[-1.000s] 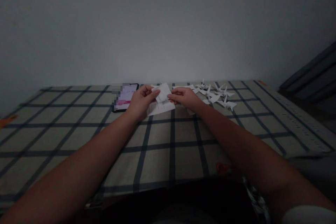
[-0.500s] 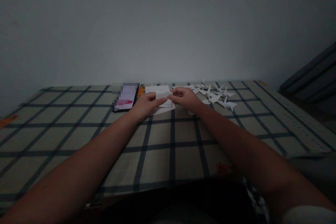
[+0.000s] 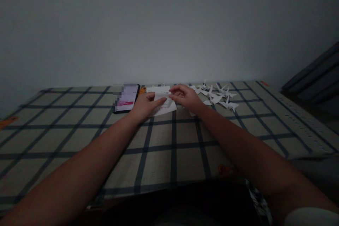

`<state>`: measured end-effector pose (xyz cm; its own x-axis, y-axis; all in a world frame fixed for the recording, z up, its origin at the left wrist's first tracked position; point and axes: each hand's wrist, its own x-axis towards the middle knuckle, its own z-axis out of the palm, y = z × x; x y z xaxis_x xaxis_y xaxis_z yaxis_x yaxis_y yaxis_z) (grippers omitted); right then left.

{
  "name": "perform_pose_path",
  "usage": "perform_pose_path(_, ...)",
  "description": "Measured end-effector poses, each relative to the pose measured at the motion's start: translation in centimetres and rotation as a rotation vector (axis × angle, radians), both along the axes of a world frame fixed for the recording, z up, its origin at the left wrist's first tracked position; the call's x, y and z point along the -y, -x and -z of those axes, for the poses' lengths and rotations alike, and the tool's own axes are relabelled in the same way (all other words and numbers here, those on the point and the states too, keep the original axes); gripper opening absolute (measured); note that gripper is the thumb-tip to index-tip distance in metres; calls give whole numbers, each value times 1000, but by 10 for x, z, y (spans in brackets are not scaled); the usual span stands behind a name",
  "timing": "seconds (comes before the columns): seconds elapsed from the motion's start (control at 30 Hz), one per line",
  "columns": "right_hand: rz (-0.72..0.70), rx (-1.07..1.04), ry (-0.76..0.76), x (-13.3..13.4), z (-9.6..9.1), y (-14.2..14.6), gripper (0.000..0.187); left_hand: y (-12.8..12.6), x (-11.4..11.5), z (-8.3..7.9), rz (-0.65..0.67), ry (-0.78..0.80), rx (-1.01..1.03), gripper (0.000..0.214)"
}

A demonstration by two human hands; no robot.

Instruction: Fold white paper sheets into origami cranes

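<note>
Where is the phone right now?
Head view: the phone lies screen up on the checked cloth near its far edge, just left of the left hand, which touches the white paper.

The sheet [image 3: 164,106] under my left hand [image 3: 144,106] and right hand [image 3: 186,98], just right of the phone [image 3: 127,98], is thin white paper, matt and creased. The phone has a glossy lit face and a smooth dark rim. Further right of the phone, the small folded birds [image 3: 218,96] are the same matt paper. Everything lies on a matt woven checked cloth [image 3: 172,141].
</note>
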<state>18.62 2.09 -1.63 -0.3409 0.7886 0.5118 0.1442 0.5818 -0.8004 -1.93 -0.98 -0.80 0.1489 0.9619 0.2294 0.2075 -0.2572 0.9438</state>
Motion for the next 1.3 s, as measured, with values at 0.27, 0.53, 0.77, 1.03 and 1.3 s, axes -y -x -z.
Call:
perform_pose_path(0.27, 87, 182, -142, 8, -16, -6, 11, 4, -6, 7, -3, -111, -126, 39)
perform_pose_path(0.53, 61, 198, -261, 6, -14, -5, 7, 5, -6, 6, -1, -158, -199, 37)
perform_pose_path(0.77, 88, 275, -180, 6, -14, -5, 9, 3, -3, 3, 24, -150, -167, 31)
perform_pose_path(1.03, 14, 270, -176, 6, -13, -8, 11, 6, -10, 11, 65, -99, -141, 36)
perform_pose_path(1.3, 41, 354, -166, 5, -13, -9, 13, 5, -8, 9, 18, -149, -249, 37)
